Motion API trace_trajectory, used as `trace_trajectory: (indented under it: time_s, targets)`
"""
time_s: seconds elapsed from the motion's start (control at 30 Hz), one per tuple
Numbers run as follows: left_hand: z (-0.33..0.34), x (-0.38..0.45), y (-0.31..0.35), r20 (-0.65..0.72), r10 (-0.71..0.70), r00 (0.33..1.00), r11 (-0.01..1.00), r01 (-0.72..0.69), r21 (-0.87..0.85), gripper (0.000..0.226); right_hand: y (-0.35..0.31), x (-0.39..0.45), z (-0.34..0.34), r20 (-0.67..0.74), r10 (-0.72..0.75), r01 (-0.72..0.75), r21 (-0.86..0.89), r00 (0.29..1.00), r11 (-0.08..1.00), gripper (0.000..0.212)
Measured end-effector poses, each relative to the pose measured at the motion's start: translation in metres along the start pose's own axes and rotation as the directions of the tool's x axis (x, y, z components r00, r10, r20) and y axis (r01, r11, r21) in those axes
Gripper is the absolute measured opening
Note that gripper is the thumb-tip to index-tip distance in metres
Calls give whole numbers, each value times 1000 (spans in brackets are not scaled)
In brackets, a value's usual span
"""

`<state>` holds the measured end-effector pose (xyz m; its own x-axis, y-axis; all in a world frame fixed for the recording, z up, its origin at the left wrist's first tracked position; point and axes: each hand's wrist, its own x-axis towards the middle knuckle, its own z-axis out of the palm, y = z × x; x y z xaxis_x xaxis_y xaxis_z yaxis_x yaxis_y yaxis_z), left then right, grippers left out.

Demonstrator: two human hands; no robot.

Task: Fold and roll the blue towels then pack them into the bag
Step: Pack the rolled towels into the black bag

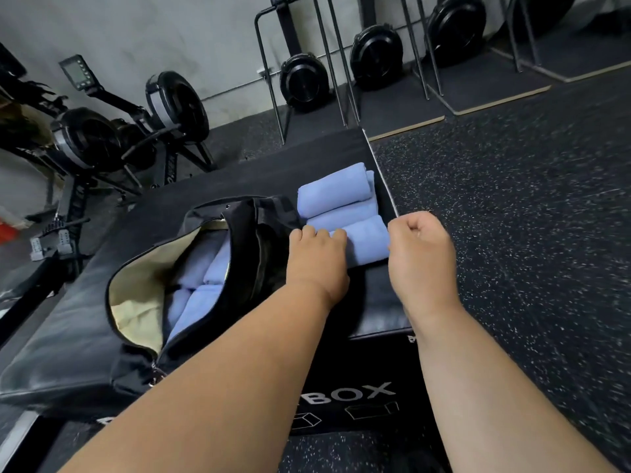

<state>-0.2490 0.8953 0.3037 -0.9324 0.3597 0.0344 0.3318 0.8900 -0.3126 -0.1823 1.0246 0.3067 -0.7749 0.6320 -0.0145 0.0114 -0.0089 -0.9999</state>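
Observation:
Three rolled blue towels lie side by side on the black padded box [239, 179]. On the nearest roll [367, 240] my left hand [316, 261] rests at the left end, fingers curled over it. My right hand [420, 254] sits at that roll's right end with its fingers curled; what they hold is hidden. The middle roll [341, 215] and the far roll [333, 191] lie untouched beyond. Left of my hands the black bag [239, 240] lies unzipped, showing a tan lining and several blue towel rolls [198, 278] inside.
The box's right edge drops to speckled rubber floor [512, 216]. Rowing machines [112, 131] stand at the left and more are stored upright along the back wall [304, 80]. A metal rack [307, 63] stands behind the box.

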Motion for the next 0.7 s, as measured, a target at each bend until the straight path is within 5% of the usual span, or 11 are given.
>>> trace_trajectory:
  time_s: [0.23, 0.37, 0.5, 0.7]
  targets:
    - [1, 5, -7, -109, -26, 994, 999, 22, -36, 18, 5, 4, -2, 39, 27, -26, -45, 999, 999, 9]
    - [-1, -9, -21, -304, -17, 952, 995, -13, -97, 18, 15, 7, -2, 107, 50, -25, -225, 993, 974, 26]
    - [-12, -35, -33, -586, 6, 810, 980, -121, -157, 28, 12, 5, -3, 213, 132, -75, -254, 968, 964, 45]
    - [-48, -56, -43, -775, 19, 632, 959, -231, -165, 30, -11, -13, -2, 492, 321, -423, 108, 809, 900, 33]
